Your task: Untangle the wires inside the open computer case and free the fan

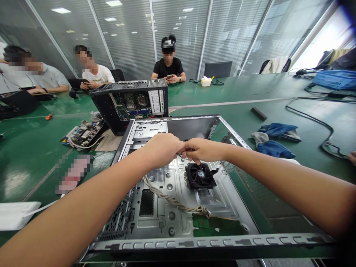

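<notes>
Over the middle of an open metal computer case (155, 226), my left hand (162, 150) and my right hand (201, 150) meet, fingertips against fingertips. Both are closed in a pinch. Thin, dark purplish wires rise from a black cooling fan (200, 175) toward my fingers, and a bit of cable shows beneath them. The fan lies face up on the case floor, just below my right hand. A twisted bundle of beige cables (167, 198) runs across the floor from under my left wrist. My fingers partly hide what they grip.
A second computer case (130, 100) stands upright behind, a circuit board assembly (85, 131) at its left. Blue gloves (275, 141) and a black cable (319, 120) lie right on the green table (236, 92). A white device (18, 215) sits left. Several people sit across.
</notes>
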A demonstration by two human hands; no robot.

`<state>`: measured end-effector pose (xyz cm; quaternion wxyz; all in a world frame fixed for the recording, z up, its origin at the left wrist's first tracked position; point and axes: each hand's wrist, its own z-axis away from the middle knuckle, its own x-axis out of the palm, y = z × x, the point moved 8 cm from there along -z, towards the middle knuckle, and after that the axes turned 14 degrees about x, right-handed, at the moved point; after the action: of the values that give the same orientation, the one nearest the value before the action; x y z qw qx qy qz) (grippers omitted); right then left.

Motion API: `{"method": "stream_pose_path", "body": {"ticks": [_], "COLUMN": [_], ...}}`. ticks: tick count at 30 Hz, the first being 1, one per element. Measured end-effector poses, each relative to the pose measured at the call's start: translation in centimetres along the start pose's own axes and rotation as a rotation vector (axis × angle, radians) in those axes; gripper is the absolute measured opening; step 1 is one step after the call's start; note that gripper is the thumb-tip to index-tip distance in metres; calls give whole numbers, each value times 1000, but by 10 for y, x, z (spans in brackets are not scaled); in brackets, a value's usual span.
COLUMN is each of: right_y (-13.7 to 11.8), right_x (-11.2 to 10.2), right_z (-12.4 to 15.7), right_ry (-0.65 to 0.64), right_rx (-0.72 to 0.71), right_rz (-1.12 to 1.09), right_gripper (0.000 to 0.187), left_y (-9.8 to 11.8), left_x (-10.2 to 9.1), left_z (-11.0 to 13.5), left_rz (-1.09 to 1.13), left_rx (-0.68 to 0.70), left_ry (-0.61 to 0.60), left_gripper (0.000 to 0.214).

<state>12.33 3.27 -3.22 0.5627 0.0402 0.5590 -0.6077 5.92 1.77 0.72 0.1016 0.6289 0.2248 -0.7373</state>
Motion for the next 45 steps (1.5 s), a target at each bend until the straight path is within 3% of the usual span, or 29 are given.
{"method": "stream_pose_path", "body": {"ticks": [21, 30, 45], "right_y": [2, -1, -1], "right_x": [1, -2, -1], "right_z": [-1, 2, 2], "right_ry": [3, 33, 16], "right_rx": [26, 38, 14], "right_rz": [1, 28, 30], "right_gripper": [8, 14, 23], "left_y": [4, 2, 0], "left_x": [-1, 1, 3], "left_z": [-1, 1, -1], "left_rz": [-33, 24, 18], "left_rx": [-5, 11, 10], "left_ry": [-101, -16, -52], "left_gripper": [16, 23, 18]}}
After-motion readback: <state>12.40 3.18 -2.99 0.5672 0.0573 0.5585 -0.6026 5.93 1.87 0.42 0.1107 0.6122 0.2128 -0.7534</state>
